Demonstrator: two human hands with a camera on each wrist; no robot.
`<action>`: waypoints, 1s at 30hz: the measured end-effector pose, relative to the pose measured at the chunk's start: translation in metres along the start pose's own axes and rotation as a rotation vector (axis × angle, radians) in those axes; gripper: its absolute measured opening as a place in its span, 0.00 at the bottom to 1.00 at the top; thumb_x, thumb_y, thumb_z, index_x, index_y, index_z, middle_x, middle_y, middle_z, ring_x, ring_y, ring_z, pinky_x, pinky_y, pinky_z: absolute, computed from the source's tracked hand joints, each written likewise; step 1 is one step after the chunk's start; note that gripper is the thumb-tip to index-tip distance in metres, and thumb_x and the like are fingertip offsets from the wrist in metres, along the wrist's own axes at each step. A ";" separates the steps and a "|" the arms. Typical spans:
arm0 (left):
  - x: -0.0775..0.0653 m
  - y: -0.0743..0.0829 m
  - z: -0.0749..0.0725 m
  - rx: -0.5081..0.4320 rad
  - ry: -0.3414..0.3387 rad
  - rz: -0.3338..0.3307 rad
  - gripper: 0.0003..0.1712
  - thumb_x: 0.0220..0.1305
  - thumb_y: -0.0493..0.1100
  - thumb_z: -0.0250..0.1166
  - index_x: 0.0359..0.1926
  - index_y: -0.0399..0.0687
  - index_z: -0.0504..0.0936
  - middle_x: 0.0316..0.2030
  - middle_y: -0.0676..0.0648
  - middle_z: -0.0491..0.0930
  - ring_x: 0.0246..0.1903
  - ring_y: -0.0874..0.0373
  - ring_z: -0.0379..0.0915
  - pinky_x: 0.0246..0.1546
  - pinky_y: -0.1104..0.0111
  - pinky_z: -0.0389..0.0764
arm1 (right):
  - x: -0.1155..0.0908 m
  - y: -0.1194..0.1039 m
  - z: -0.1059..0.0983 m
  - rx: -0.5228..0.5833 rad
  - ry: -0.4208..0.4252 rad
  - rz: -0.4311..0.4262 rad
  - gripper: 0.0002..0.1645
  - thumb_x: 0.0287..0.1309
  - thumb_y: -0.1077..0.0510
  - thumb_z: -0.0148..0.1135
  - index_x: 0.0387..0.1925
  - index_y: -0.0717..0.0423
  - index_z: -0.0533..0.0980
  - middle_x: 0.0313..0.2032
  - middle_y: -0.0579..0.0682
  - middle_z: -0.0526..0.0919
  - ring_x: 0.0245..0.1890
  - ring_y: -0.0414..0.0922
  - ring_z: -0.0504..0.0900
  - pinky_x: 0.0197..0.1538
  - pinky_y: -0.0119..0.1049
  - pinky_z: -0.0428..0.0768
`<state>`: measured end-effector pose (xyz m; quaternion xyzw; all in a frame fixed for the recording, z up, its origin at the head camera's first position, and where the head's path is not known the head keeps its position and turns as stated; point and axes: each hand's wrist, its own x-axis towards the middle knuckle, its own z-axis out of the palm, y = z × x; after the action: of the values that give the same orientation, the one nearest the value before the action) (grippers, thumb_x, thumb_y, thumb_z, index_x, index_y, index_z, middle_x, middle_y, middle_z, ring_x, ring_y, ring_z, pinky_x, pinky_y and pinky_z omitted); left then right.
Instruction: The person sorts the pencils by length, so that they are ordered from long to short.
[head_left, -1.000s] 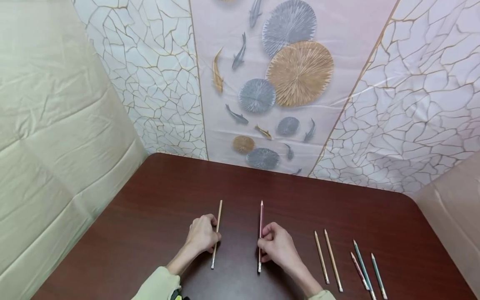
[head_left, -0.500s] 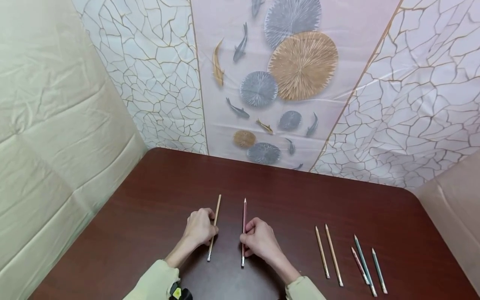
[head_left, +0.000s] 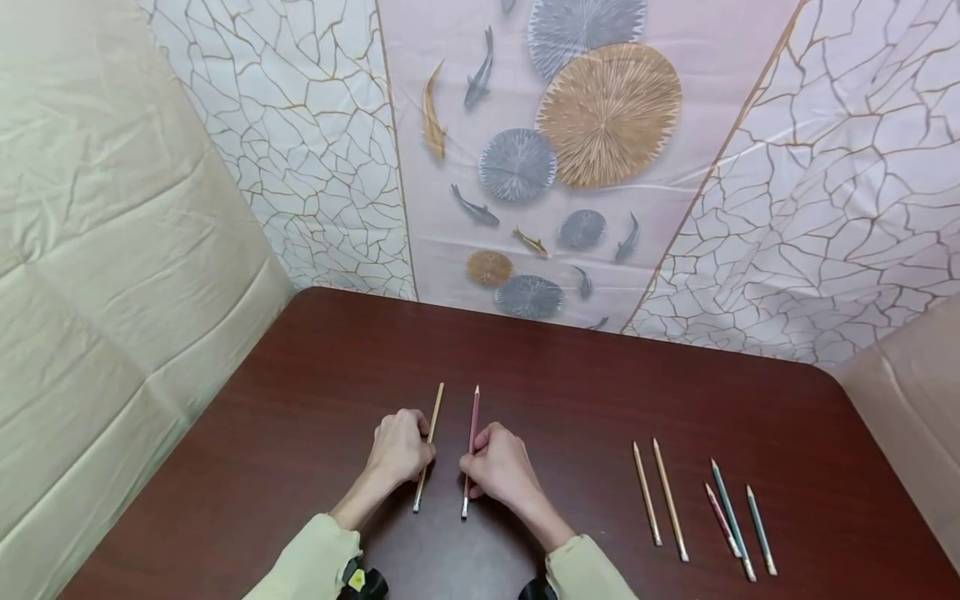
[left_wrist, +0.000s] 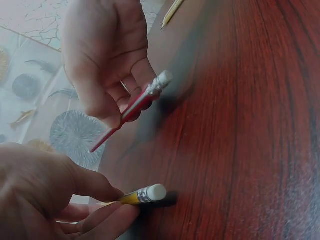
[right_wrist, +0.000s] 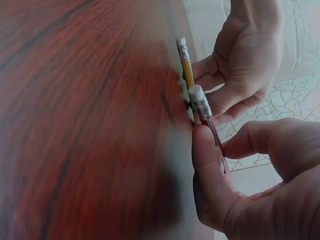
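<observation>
Brown tabletop (head_left: 352,358), red pencil (head_left: 474,422) in right hand (head_left: 501,467), any print unreadable.

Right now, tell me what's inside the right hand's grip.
The right hand pinches a red pencil. In the head view, its pointed tip and eraser end show; a stretch between them is hidden behind the fingers.
</observation>
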<state>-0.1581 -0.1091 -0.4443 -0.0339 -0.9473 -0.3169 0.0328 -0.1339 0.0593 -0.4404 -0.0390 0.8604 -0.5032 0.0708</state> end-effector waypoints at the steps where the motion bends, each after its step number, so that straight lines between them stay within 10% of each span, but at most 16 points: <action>1: 0.000 0.000 0.000 0.007 0.001 0.000 0.08 0.40 0.30 0.65 0.25 0.44 0.79 0.18 0.51 0.77 0.19 0.53 0.77 0.39 0.53 0.80 | 0.001 0.000 0.001 -0.007 0.003 0.001 0.10 0.46 0.69 0.60 0.33 0.65 0.71 0.17 0.48 0.80 0.11 0.43 0.81 0.18 0.37 0.79; 30: 0.001 -0.005 0.001 0.029 0.015 0.022 0.07 0.41 0.33 0.68 0.18 0.47 0.78 0.16 0.53 0.75 0.24 0.52 0.77 0.37 0.51 0.79 | 0.010 -0.008 0.025 -0.194 0.063 -0.024 0.09 0.45 0.69 0.64 0.29 0.64 0.72 0.06 0.41 0.73 0.06 0.36 0.75 0.21 0.32 0.77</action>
<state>-0.1598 -0.1122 -0.4484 -0.0416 -0.9510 -0.3031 0.0441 -0.1395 0.0330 -0.4463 -0.0400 0.9064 -0.4192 0.0337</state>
